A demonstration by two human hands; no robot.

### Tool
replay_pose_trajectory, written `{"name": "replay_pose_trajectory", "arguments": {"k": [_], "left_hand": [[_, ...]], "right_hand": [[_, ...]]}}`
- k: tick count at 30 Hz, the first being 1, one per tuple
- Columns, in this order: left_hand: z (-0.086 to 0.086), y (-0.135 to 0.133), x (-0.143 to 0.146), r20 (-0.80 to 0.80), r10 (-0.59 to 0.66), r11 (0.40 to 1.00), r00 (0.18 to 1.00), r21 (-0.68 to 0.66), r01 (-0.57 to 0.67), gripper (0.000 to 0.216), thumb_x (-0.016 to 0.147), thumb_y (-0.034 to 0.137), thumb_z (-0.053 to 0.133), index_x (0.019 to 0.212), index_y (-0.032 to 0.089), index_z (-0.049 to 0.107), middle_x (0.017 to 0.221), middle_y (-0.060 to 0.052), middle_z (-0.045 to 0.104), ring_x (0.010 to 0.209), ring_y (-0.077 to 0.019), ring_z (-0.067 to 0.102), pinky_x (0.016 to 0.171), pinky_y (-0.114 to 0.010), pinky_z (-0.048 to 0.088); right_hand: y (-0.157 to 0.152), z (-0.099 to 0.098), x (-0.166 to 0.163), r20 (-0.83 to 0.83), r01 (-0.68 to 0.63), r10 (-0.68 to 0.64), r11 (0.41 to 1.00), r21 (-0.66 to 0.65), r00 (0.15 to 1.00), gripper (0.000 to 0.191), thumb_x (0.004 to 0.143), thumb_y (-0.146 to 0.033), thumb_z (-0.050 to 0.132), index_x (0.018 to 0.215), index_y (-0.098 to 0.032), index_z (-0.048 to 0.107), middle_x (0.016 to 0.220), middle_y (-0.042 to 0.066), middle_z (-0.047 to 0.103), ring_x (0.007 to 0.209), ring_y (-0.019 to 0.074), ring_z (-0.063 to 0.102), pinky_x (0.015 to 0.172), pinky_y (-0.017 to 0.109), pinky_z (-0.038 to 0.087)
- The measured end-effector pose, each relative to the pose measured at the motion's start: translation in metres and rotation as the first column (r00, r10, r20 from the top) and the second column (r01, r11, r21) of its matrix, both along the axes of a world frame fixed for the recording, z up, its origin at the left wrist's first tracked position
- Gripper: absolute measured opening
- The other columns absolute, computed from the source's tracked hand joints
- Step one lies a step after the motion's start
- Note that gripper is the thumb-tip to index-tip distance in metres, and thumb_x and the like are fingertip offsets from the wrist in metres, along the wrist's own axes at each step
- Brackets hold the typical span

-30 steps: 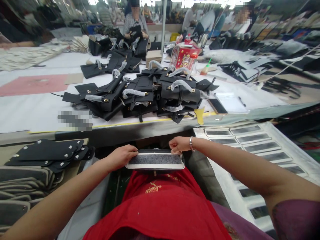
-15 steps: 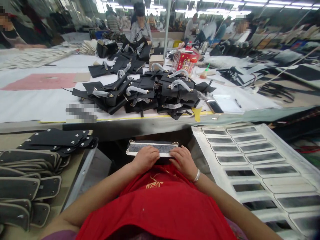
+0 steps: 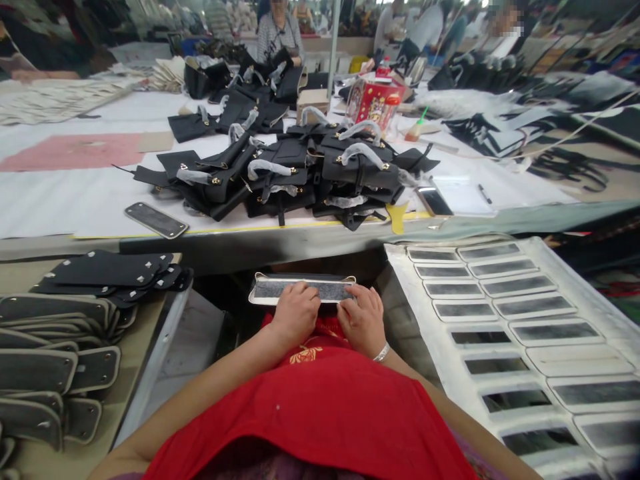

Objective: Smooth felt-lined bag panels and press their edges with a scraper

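Observation:
A long bag panel (image 3: 270, 289) with a grey middle, a white border and pale rounded corners lies close in front of my red apron (image 3: 340, 393). My left hand (image 3: 298, 312) is closed over its near edge, around the middle, with the fingers bent on the grey face. At the right end my right hand (image 3: 364, 320) has its fingers curled against the panel, thumb and forefinger close together. The undersides of both hands and the panel's near edge are partly hidden.
Black bags (image 3: 280, 167) with wrapped handles pile on the white table ahead, near a phone (image 3: 434, 201) and a loose dark panel (image 3: 156, 220). Stacked panels (image 3: 40, 370) lie at left. A white sheet with framed strips (image 3: 529, 287) slopes at right.
The view has tilted down slightly. My right hand's fingers have curled in more at the panel's right end, and the left hand has stayed on the panel.

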State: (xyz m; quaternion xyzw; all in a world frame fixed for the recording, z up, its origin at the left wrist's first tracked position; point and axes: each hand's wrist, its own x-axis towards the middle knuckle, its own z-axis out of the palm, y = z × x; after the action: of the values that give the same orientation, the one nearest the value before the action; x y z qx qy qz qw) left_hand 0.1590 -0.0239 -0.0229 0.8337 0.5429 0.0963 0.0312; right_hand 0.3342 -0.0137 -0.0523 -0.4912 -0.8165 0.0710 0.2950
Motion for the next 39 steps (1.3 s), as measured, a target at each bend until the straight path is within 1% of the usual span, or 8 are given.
{"name": "replay_pose_trajectory", "arguments": {"k": [3, 7, 10, 14, 16, 19, 25, 39], "left_hand": [[0.004, 0.005, 0.002, -0.018, 0.080, 0.994, 0.997, -0.075, -0.081, 0.018, 0.084, 0.021, 0.045, 0.078, 0.015, 0.061, 0.098, -0.010, 0.056, 0.093, -0.0254, 0.047, 0.075, -0.039, 0.040], [0.002, 0.014, -0.005, 0.021, 0.134, 0.975, 0.991, -0.184, -0.128, 0.010, 0.080, 0.023, 0.050, 0.085, 0.018, 0.056, 0.093, -0.007, 0.053, 0.087, -0.0224, 0.047, 0.074, -0.035, 0.040], [-0.002, 0.020, -0.011, 0.069, 0.117, 0.967, 0.991, -0.233, -0.098, 0.006, 0.078, 0.023, 0.052, 0.081, 0.019, 0.054, 0.090, -0.005, 0.052, 0.085, -0.0211, 0.046, 0.075, -0.034, 0.040], [-0.001, 0.025, -0.014, 0.091, 0.092, 0.961, 0.992, -0.270, -0.064, 0.005, 0.078, 0.023, 0.051, 0.077, 0.019, 0.053, 0.089, -0.005, 0.052, 0.084, -0.0209, 0.047, 0.075, -0.034, 0.040], [0.000, 0.027, -0.015, 0.088, 0.077, 0.961, 0.993, -0.270, -0.051, 0.006, 0.078, 0.023, 0.050, 0.077, 0.018, 0.054, 0.090, -0.006, 0.052, 0.084, -0.0213, 0.047, 0.074, -0.034, 0.041], [0.002, 0.031, -0.019, 0.089, 0.044, 0.959, 0.995, -0.283, -0.017, 0.009, 0.079, 0.023, 0.050, 0.076, 0.017, 0.055, 0.089, -0.007, 0.053, 0.082, -0.0217, 0.047, 0.072, -0.034, 0.042], [0.002, 0.041, -0.024, 0.097, -0.003, 0.950, 0.995, -0.309, 0.033, 0.012, 0.080, 0.022, 0.047, 0.077, 0.017, 0.058, 0.088, -0.008, 0.054, 0.082, -0.0224, 0.048, 0.070, -0.034, 0.042], [-0.004, 0.057, -0.045, 0.199, -0.101, 0.920, 0.975, -0.354, 0.168, 0.009, 0.079, 0.022, 0.053, 0.087, 0.019, 0.054, 0.090, -0.004, 0.054, 0.085, -0.0197, 0.048, 0.069, -0.030, 0.043]], "right_hand": [[0.003, -0.007, -0.001, -0.097, 0.071, -0.075, 0.996, -0.044, 0.992, 0.006, 0.080, -0.023, 0.051, 0.083, -0.018, 0.053, 0.121, 0.013, 0.048, 0.112, 0.0270, 0.042, 0.098, 0.046, 0.029], [0.006, -0.016, 0.007, -0.210, 0.268, -0.320, 0.932, -0.243, 0.924, 0.038, 0.071, -0.046, 0.059, 0.092, -0.017, 0.047, 0.102, 0.014, 0.054, 0.095, 0.0268, 0.051, 0.082, 0.039, 0.042], [0.008, -0.014, 0.012, -0.094, 0.351, -0.479, 0.749, -0.562, 0.873, 0.042, 0.065, -0.056, 0.063, 0.075, -0.018, 0.048, 0.071, 0.004, 0.055, 0.065, 0.0205, 0.053, 0.061, 0.030, 0.041], [0.007, -0.003, 0.007, -0.129, 0.051, -0.436, 0.378, -0.924, 0.891, 0.047, 0.081, -0.054, 0.048, 0.050, -0.019, 0.043, 0.041, -0.003, 0.039, 0.039, 0.0104, 0.037, 0.042, 0.024, 0.025], [0.006, 0.002, -0.001, -0.194, -0.098, -0.542, 0.201, -0.975, 0.818, 0.045, 0.087, -0.046, 0.043, 0.053, -0.017, 0.048, 0.041, -0.003, 0.044, 0.034, 0.0081, 0.034, 0.038, 0.022, 0.021], [0.006, 0.006, -0.013, -0.235, -0.257, -0.696, 0.074, -0.964, 0.679, 0.036, 0.092, -0.033, 0.041, 0.066, -0.013, 0.057, 0.054, 0.002, 0.059, 0.037, 0.0071, 0.041, 0.039, 0.020, 0.024], [0.013, 0.004, -0.027, -0.213, -0.367, -0.788, -0.017, -0.930, 0.578, 0.038, 0.095, -0.028, 0.037, 0.073, -0.010, 0.063, 0.056, 0.002, 0.059, 0.039, 0.0070, 0.044, 0.043, 0.020, 0.029], [0.025, 0.018, -0.067, -0.166, -0.188, -0.587, 0.024, -0.982, 0.792, 0.041, 0.093, -0.030, 0.039, 0.069, -0.010, 0.065, 0.054, 0.003, 0.059, 0.044, 0.0094, 0.046, 0.047, 0.021, 0.033]]}}
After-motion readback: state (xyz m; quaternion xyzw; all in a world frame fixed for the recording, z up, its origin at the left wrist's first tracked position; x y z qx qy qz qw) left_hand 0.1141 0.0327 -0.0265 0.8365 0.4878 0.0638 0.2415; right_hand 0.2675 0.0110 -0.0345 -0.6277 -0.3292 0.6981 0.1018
